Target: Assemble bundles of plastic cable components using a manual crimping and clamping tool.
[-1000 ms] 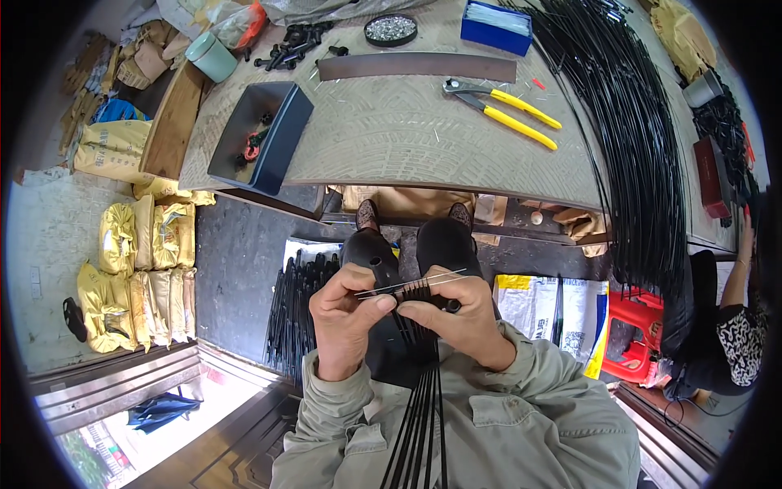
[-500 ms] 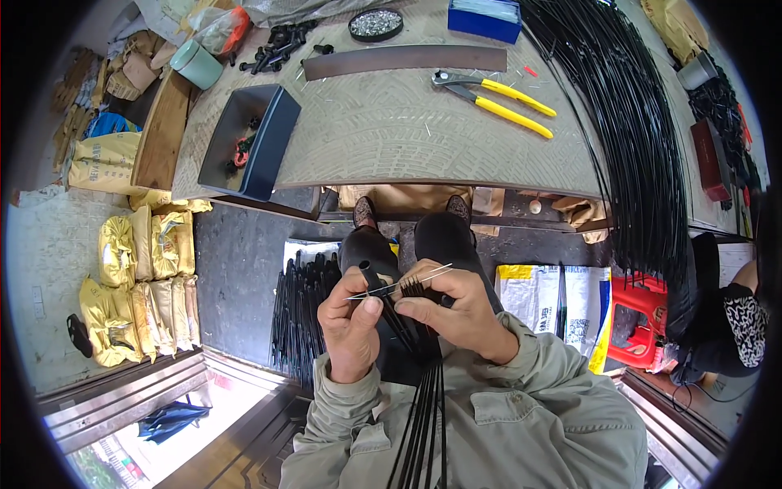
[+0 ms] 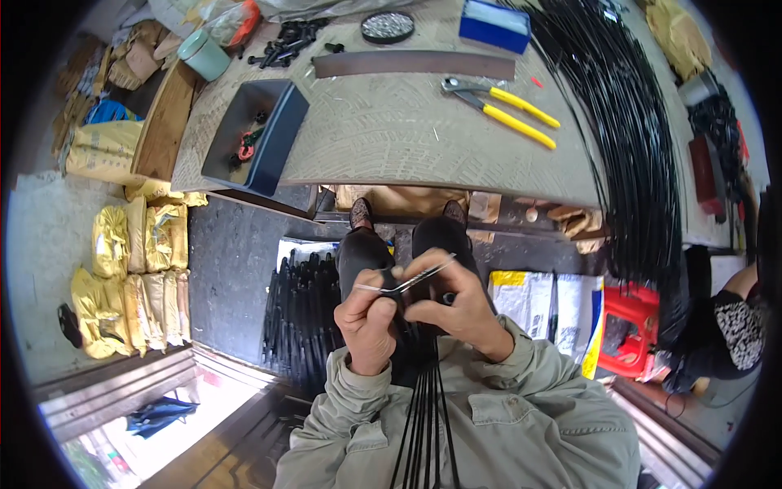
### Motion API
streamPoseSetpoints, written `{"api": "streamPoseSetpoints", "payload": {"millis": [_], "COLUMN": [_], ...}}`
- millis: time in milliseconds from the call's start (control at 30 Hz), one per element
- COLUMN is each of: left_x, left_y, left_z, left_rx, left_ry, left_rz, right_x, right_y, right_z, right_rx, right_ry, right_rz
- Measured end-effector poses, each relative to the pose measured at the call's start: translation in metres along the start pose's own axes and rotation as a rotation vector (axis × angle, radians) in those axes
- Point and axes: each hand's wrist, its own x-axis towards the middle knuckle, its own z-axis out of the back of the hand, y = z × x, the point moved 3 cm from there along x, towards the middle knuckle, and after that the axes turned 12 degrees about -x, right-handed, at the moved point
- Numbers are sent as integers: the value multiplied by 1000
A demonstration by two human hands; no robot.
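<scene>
My left hand (image 3: 366, 332) is closed, thumb and fingers pinching one end of a thin silver wire (image 3: 429, 270) beside a dark part I cannot make out. My right hand (image 3: 456, 306) grips the wire's other side with bent fingers. Between the hands the wire dips into a shallow V. Several thin black rods (image 3: 421, 407) run from below my hands down over my shirt; their upper ends are mostly hidden by my fingers. Both hands are above my lap, touching or nearly touching.
Ahead stands a table (image 3: 383, 159) with yellow-handled pliers (image 3: 521, 122), a grey bin (image 3: 281, 151), a flat strip (image 3: 415, 63), a round dish (image 3: 388, 28) and a blue box (image 3: 495, 26). Long black rods (image 3: 627, 122) overhang its right side. Black bundles (image 3: 300, 318) stand left; a red stool (image 3: 631, 326) right.
The wire was nearly straight, crossing a row of rod ends; now it is bent into a V. My hands have drawn closer together. The head view has shifted slightly.
</scene>
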Motion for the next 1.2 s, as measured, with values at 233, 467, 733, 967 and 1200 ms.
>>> {"api": "streamPoseSetpoints", "payload": {"millis": [233,467,733,967,1200], "left_x": [4,-5,-8,-5,-2], "left_y": [2,7,5,4,3], "left_z": [-33,-32,-29,-32,-32], "left_rx": [-384,-525,-547,-503,-461], "left_ry": [-122,-108,-93,-92,-119], "left_rz": [377,477,427,442,444], "right_x": [55,77,68,64,66], "right_y": [64,76,81,78,64], "right_z": [69,21,35,39,41], "right_rx": [468,249,18,-29,-91], "right_ry": [-502,351,473,507,533], "right_rz": [225,-37,-74,-33,79]}}
